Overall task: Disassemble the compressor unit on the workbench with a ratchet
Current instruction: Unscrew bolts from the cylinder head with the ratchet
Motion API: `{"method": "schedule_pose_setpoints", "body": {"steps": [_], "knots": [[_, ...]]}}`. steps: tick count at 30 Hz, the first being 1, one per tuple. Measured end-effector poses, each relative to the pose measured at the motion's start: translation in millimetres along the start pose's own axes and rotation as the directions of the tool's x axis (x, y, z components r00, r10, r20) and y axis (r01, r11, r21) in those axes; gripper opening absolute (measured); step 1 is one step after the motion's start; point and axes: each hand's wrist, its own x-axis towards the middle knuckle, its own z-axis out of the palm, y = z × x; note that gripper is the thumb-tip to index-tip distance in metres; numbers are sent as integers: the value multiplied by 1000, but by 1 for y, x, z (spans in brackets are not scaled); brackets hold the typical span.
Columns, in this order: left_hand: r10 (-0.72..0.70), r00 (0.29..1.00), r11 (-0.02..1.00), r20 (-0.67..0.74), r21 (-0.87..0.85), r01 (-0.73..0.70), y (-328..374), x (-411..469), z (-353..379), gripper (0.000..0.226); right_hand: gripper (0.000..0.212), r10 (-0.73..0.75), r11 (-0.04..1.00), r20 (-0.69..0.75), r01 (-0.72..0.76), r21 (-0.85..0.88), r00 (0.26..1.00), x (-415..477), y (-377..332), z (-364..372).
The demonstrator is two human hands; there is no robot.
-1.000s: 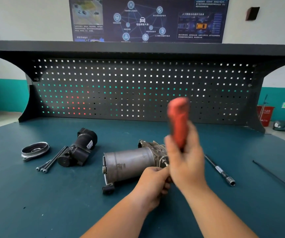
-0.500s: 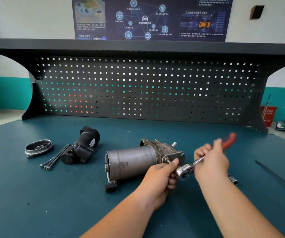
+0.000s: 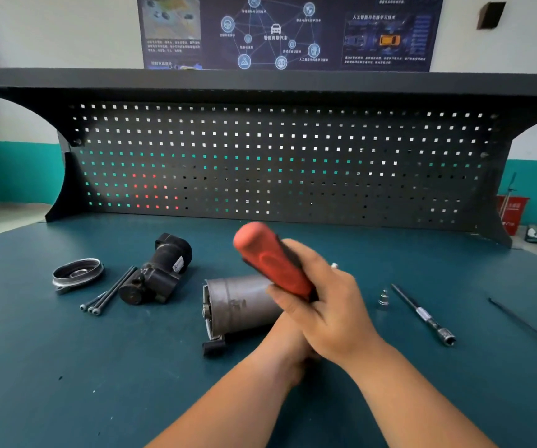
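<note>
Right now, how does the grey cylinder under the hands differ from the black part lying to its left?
The grey cylinder is bare metal and bulkier; the black part is dark and smaller. The right hand holds a red-handled ratchet over the grey cylinder, while the black part lies untouched beside long bolts. Both lie on their sides on the workbench.

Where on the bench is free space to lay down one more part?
Bare mat: the front-left area, nearer than the long bolts, and the strip below the pegboard. Crowded: between round cover and compressor, and around the socket and extension bar.
</note>
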Motion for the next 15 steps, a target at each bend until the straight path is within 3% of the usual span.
{"method": "schedule_pose_setpoints", "body": {"steps": [1,3,4,6,8,9,10,12,13,15], "knots": [[6,1000,999,-12,-37,-7,-1,1,0,34,40,-32,999,46,32,-4,998,1,0,0],[74,997,993,-2,-92,-74,2,-2,4,20,38,-46,999,-10,45,-21,999,-1,4,-2],[65,998,994,14,-93,-63,6,-6,6,13,36,15,1000,-96,-14,9,995,-1,4,-3],[6,1000,999,15,-49,-5,5,-4,6,35,26,263,955,-289,-206,213,920,4,8,-10],[-47,999,997,0,-61,47,1,0,4,55,10,514,816,-420,-275,509,748,10,18,-21],[-57,998,996,13,-74,58,1,2,4,56,2,644,719,-458,-280,637,612,12,26,-29],[-65,998,993,23,-97,67,3,0,5,57,8,773,599,-454,-276,752,443,12,34,-35],[-68,998,991,16,-112,69,6,-1,7,54,18,946,322,-306,-188,928,109,3,46,-44],[-57,998,993,2,-107,57,5,0,7,50,23,976,216,-218,-145,966,-3,-3,51,-45],[-30,999,995,-12,-95,28,4,0,8,43,26,985,136,-146,-107,985,-91,-10,58,-43]]}}
